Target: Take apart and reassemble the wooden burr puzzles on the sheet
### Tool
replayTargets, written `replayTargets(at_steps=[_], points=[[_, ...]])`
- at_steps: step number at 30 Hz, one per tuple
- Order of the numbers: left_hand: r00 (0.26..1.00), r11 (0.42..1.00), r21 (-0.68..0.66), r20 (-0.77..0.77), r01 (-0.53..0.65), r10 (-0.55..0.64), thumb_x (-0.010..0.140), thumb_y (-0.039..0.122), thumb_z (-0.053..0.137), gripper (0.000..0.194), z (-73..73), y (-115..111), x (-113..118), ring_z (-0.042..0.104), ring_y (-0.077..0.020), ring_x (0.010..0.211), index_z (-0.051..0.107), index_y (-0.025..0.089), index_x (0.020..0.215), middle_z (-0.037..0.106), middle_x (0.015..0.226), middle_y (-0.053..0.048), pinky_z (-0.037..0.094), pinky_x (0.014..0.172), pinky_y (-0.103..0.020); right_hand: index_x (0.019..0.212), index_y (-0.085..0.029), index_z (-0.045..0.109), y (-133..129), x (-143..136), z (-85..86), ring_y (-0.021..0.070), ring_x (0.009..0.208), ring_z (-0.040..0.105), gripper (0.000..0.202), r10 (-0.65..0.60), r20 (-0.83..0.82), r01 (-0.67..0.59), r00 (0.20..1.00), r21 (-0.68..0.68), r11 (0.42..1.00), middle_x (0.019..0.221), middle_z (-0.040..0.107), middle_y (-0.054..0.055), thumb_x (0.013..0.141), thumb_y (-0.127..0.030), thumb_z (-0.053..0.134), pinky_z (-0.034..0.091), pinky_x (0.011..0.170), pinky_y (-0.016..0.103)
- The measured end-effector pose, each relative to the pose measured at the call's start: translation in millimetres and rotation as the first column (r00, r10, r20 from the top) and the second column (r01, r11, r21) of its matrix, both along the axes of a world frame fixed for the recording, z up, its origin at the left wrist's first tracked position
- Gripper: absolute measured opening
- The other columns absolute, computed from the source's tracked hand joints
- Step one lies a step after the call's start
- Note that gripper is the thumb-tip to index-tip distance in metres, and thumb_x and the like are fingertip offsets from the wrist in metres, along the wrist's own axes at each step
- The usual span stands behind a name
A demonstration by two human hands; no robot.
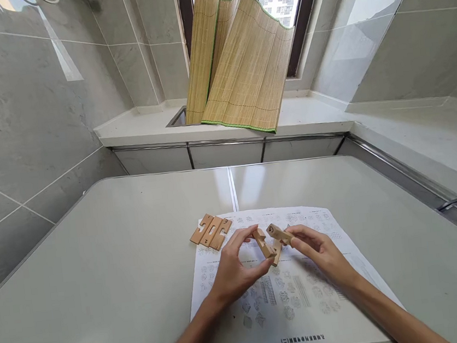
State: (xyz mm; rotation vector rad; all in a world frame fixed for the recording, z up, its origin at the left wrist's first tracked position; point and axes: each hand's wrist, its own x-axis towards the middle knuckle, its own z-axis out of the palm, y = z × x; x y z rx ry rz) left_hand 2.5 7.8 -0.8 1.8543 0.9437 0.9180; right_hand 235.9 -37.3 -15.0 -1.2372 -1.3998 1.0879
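My left hand point(239, 264) grips a notched wooden puzzle piece point(263, 243) between thumb and fingertips, above the printed sheet. Close beside it, my right hand point(319, 246) pinches another wooden puzzle piece point(279, 234), which has a dark mark near its end. A further bit of wood point(277, 254) shows between and below these two; I cannot tell whether it is separate or joined to one of them. Beyond my left hand, several flat wooden pieces point(211, 232) with cut-outs and numbers lie side by side, partly on the sheet's corner.
A large sheet of paper point(295, 318) printed with small diagrams lies under my hands on the white table point(102, 296). Behind the table, a bamboo mat point(245, 65) leans at the window on a white ledge point(136, 128). Tiled walls stand on both sides.
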Motion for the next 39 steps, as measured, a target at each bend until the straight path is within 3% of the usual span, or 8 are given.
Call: replayTargets(at_steps=[4,7,11,14,21,30,34,39], points=[[0.991,0.999,0.054,-0.137,-0.003,0.01,0.082,0.029,0.081,0.07,-2.8,4,-5,0.064,-0.0289,0.121,0.052,0.024,0.145,0.064,0.141,-0.009,0.051,0.109,-0.048,0.114,-0.026,0.07,4,7,-6.5,0.0218,0.084,0.058,0.032,-0.127,-0.045,0.126,0.991,-0.026,0.992,0.082,0.06,0.001,0.101,-0.052,0.058,0.047,0.084,0.034],[0.98,0.996,0.082,-0.197,0.042,-0.026,0.083,0.028,0.078,0.069,-4.5,7,-8,0.061,-0.0303,0.126,0.049,0.024,0.146,0.061,0.145,-0.01,0.05,0.111,-0.049,0.106,-0.024,0.071,7,9,-7.7,0.0204,0.079,0.054,0.033,-0.17,0.001,0.17,0.986,-0.023,0.985,0.076,0.053,0.0,0.103,-0.051,0.051,0.045,0.079,0.032],[0.967,0.989,0.102,-0.238,0.111,-0.084,0.082,0.023,0.075,0.07,-7.6,8,-11,0.057,-0.0308,0.132,0.047,0.024,0.147,0.059,0.145,-0.011,0.048,0.114,-0.048,0.083,-0.022,0.063,7,9,-6.4,0.0191,0.072,0.049,0.042,-0.16,0.203,0.16,0.966,0.016,0.987,0.074,0.053,0.0,0.105,-0.051,0.042,0.042,0.069,0.031],[0.958,0.98,0.121,-0.26,0.157,-0.121,0.08,0.019,0.074,0.073,-10.6,7,-10,0.055,-0.0301,0.134,0.046,0.025,0.147,0.059,0.143,-0.011,0.047,0.116,-0.047,0.076,-0.023,0.057,6,7,-8.9,0.0194,0.067,0.048,0.045,-0.135,0.388,0.122,0.912,0.058,0.991,0.071,0.054,0.0,0.106,-0.05,0.039,0.039,0.066,0.032],[0.94,0.961,0.197,-0.319,0.195,-0.125,0.077,0.016,0.072,0.072,-16.3,5,-6,0.056,-0.0307,0.129,0.047,0.023,0.144,0.062,0.137,-0.01,0.048,0.112,-0.048,0.094,-0.025,0.065,6,1,-15.0,0.0226,0.075,0.063,0.035,-0.176,0.582,0.131,0.794,0.12,0.984,0.085,0.07,0.003,0.108,-0.047,0.041,0.045,0.069,0.034],[0.917,0.94,0.225,-0.363,0.257,-0.164,0.079,0.021,0.079,0.076,-15.6,0,-1,0.055,-0.0312,0.13,0.044,0.024,0.147,0.063,0.141,-0.01,0.046,0.111,-0.049,0.1,-0.026,0.065,6,-3,-26.3,0.0201,0.076,0.068,0.031,-0.267,0.687,0.133,0.676,0.243,0.961,0.097,0.071,0.003,0.109,-0.042,0.041,0.05,0.065,0.032],[0.908,0.94,0.208,-0.379,0.27,-0.177,0.079,0.03,0.088,0.083,-19.6,-1,1,0.055,-0.0319,0.13,0.042,0.025,0.148,0.062,0.142,-0.01,0.046,0.11,-0.05,0.105,-0.026,0.067,7,-3,-29.6,0.0196,0.076,0.069,0.031,-0.271,0.685,0.118,0.676,0.263,0.958,0.103,0.069,0.005,0.109,-0.043,0.041,0.052,0.065,0.032],[0.913,0.941,0.21,-0.368,0.267,-0.177,0.078,0.031,0.09,0.085,-25.0,0,3,0.057,-0.0314,0.129,0.042,0.029,0.148,0.063,0.142,-0.008,0.048,0.108,-0.049,0.109,-0.027,0.068,5,-7,-24.3,0.0219,0.084,0.069,0.032,-0.19,0.618,0.06,0.763,0.226,0.972,0.1,0.07,0.005,0.11,-0.039,0.039,0.055,0.073,0.035]])
